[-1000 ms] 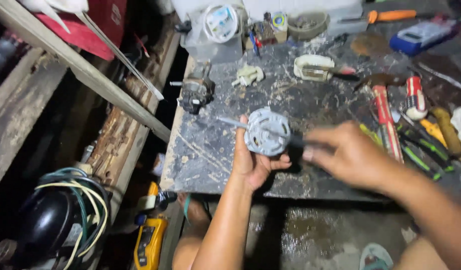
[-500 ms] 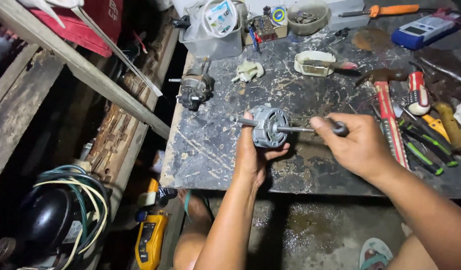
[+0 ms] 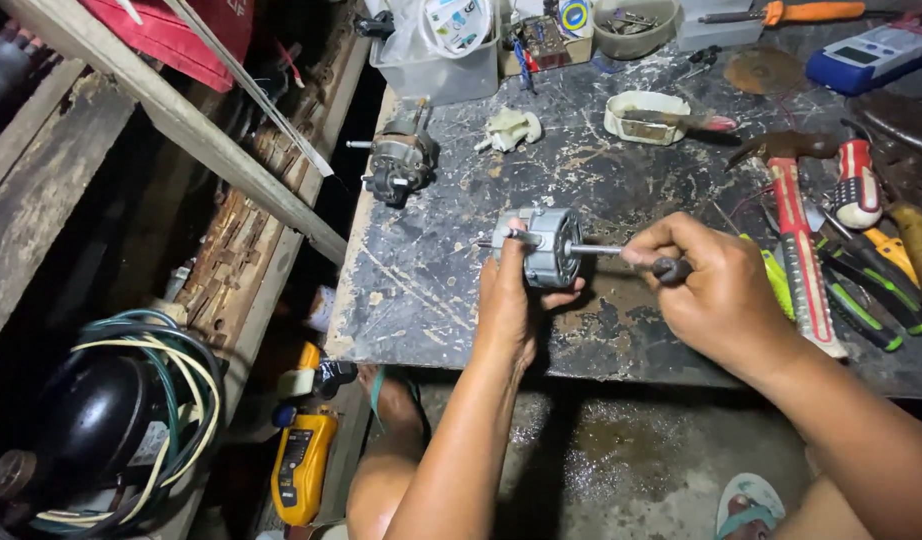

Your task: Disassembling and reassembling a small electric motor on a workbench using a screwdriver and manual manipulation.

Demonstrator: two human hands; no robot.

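Now left hand (image 3: 506, 300) fingers wrapped round small motor (image 3: 544, 245); right hand (image 3: 716, 290) fingers clenched on screwdriver (image 3: 631, 255) at motor

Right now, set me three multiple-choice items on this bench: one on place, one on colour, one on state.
1. Where does the second motor lie?
A. floor
B. bench's left edge
C. clear tub

2. What colour is the meter down on the floor?
A. yellow
B. white
C. green

3. How is the small motor kept?
A. flat on the bench
B. hanging by wires
C. lifted in the left hand

Key: B, it sits beside the edge; A, its casing is yellow; C, fingers wrap it while the right hand applies a screwdriver.
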